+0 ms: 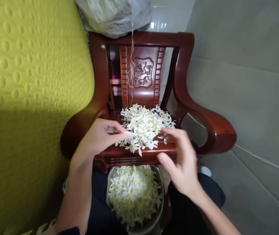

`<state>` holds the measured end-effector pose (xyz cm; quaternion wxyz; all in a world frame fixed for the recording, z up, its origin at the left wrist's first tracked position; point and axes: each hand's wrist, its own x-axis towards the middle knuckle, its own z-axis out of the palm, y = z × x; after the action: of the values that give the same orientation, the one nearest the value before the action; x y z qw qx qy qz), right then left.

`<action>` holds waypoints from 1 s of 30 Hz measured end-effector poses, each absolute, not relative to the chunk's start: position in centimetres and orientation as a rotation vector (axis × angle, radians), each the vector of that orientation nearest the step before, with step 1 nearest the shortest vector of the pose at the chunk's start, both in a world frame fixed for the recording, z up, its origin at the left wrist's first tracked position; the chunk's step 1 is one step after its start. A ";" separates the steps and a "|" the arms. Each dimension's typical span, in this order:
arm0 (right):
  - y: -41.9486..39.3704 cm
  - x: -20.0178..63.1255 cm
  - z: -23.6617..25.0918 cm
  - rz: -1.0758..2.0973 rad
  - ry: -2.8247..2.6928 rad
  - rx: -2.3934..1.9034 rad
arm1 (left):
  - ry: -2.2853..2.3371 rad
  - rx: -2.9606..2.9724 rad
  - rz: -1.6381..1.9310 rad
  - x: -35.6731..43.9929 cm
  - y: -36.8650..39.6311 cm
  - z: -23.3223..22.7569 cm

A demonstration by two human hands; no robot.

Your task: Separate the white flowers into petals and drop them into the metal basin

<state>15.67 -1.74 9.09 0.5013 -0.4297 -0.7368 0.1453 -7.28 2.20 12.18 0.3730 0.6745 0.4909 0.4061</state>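
On the seat of a dark red wooden armchair lies a loose heap of white flowers (pixel 145 122). My left hand (pixel 103 133) is at the heap's left front edge, its thumb and forefinger pinched on a slim white flower (pixel 129 133), which is partly hidden by the fingers. To the right, my right hand (pixel 179 156) is open and slightly blurred, thumb and fingers apart, with its fingertips beside the heap. Nothing shows between those fingers. Below the seat, between my legs, a metal basin (pixel 162 202) holds a large pile of similar white flowers (pixel 134 192).
The wooden armchair (pixel 212 130) has broad curved arms on both sides and a carved back. Pale strings (pixel 132 62) hang over the back from near a plastic bag (pixel 117 16). A yellow textured surface (pixel 31 81) rises close on the left; a grey tiled wall (pixel 247 91) stands right.
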 end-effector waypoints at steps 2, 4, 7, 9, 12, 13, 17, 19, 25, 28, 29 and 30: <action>0.6 15.0 8.8 0.421 -1.788 -0.978 | 1.220 1.710 1.016 -5.7 3.0 11.8; 2.8 14.6 8.4 0.539 -1.810 -0.890 | 1.168 1.708 0.997 -4.4 4.1 11.5; 5.1 14.7 8.2 0.649 -1.778 -0.840 | 1.128 1.712 0.988 -3.4 6.0 11.7; 6.0 15.2 8.5 0.653 -1.795 -0.846 | 1.096 1.762 0.914 -3.2 6.8 12.1; 6.8 16.2 9.6 0.544 -1.968 -0.922 | 1.114 1.912 0.838 -3.4 7.3 12.6; 7.0 16.4 10.0 0.448 -2.041 -0.965 | 1.146 1.965 0.857 -3.5 7.3 12.7; 6.9 16.4 10.7 0.275 -2.155 -1.032 | 1.019 2.048 0.847 -3.9 7.4 12.4; 6.3 16.1 10.4 0.453 -2.145 -0.973 | 0.971 2.031 0.834 -4.2 7.4 12.0; 5.1 16.0 9.8 0.813 -1.971 -1.062 | 0.924 2.039 0.803 -3.9 7.3 11.3; 5.1 16.0 10.0 0.827 -1.932 -1.082 | 0.875 1.978 0.825 -3.4 7.1 11.2; 5.1 15.9 10.2 0.807 -1.926 -1.087 | 0.855 1.971 0.815 -3.3 7.1 11.2; 5.2 15.8 10.3 0.809 -1.927 -1.082 | 0.864 1.975 0.810 -3.3 7.1 11.2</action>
<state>15.84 5.22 10.28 0.3840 -0.4246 -0.7560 0.3174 -3.33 7.08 11.16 0.4071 0.7833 0.3428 0.3212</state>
